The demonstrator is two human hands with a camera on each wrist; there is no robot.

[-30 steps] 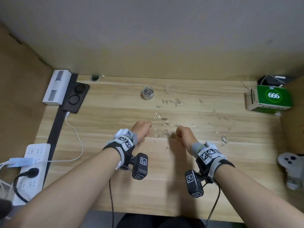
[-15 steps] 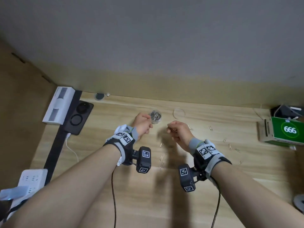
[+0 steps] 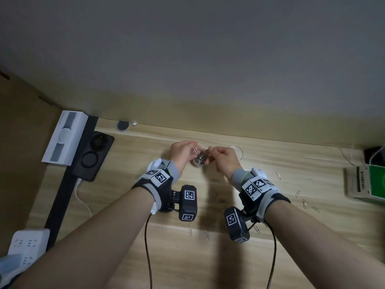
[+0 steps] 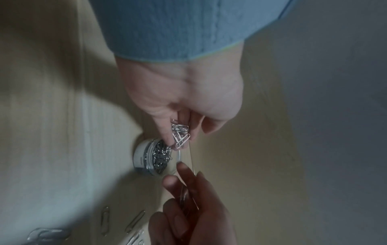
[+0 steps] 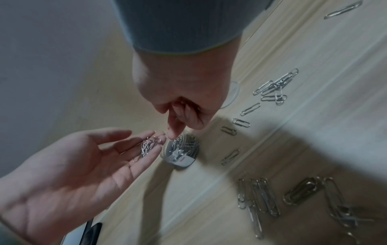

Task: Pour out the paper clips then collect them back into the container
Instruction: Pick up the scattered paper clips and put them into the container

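The small round container (image 3: 200, 159), part full of paper clips, stands near the back of the wooden table (image 3: 208, 257). My left hand (image 3: 183, 151) hovers at its left rim and pinches a small bunch of paper clips (image 4: 180, 135) just above the opening (image 4: 156, 156). My right hand (image 3: 225, 159) is at the right rim with its fingers curled on a few clips, dimly seen. Its index fingertip (image 5: 174, 135) points down at the container (image 5: 182, 151). Several loose paper clips (image 5: 274, 89) lie scattered on the table (image 3: 278, 175).
The clear round lid (image 3: 238, 151) lies just behind my right hand. A white box (image 3: 64, 136) and black charger pad (image 3: 93, 157) sit at the left, a power strip (image 3: 27, 247) at front left, a green box (image 3: 373, 182) at the right. The wall is close behind.
Both hands rose from the pile of clips at mid-table and moved back to the container, carrying clips. The head view tilted up toward the wall.
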